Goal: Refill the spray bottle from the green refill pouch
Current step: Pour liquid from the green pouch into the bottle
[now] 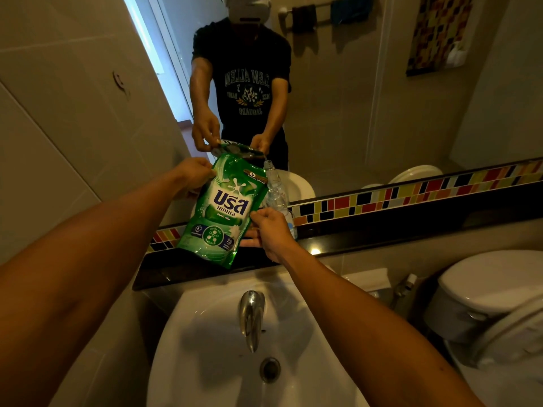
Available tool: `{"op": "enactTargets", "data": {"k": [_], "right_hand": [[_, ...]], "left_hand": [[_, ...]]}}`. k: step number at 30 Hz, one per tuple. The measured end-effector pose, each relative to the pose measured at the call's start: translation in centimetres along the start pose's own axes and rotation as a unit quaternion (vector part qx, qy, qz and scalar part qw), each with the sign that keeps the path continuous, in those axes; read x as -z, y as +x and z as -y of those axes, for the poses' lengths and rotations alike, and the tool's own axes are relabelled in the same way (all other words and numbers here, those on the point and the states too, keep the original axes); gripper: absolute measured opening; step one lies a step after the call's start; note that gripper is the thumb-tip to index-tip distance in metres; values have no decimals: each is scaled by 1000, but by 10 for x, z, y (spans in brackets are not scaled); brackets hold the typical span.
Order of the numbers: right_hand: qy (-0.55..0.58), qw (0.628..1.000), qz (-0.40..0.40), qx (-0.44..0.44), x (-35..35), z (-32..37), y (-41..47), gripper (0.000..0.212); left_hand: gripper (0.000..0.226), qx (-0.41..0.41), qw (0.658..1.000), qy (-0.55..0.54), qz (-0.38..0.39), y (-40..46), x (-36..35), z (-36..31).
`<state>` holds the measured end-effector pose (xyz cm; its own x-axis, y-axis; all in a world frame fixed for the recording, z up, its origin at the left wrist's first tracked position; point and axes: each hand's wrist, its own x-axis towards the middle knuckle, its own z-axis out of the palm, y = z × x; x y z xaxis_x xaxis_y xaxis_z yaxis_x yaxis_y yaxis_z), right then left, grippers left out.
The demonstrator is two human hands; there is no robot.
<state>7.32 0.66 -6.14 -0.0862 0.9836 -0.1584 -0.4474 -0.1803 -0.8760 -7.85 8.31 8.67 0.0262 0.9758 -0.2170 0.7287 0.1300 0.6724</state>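
Now green refill pouch point(221, 207) tilted, white lettering, clear spray bottle point(276, 198) beside

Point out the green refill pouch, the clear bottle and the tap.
green refill pouch point(226, 207), head view, on its printed front.
clear bottle point(276, 198), head view, on its shoulder, right of the pouch.
tap point(251, 315), head view, on its spout.

Both hands point(229, 201) holding green refill pouch point(223, 210), clear bottle point(277, 198) beside
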Motion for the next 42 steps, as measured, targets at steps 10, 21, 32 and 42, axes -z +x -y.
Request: {"op": "enactTargets", "data": {"k": [10,21,32,42], "right_hand": [[7,1000,0,-8,-3,-1,-1,27],[5,1000,-1,-1,-4,4,-8,9],[8,1000,0,1,-6,6,-11,10],[14,1000,1,1,-9,6,-10,9]], "left_hand": [[15,1,1000,8,2,1,1,-1],[15,3,1000,6,2,0,2,-3],[17,0,1000,10,1,0,4,-2],[18,-1,1000,13,-2,2,5,0]]}}
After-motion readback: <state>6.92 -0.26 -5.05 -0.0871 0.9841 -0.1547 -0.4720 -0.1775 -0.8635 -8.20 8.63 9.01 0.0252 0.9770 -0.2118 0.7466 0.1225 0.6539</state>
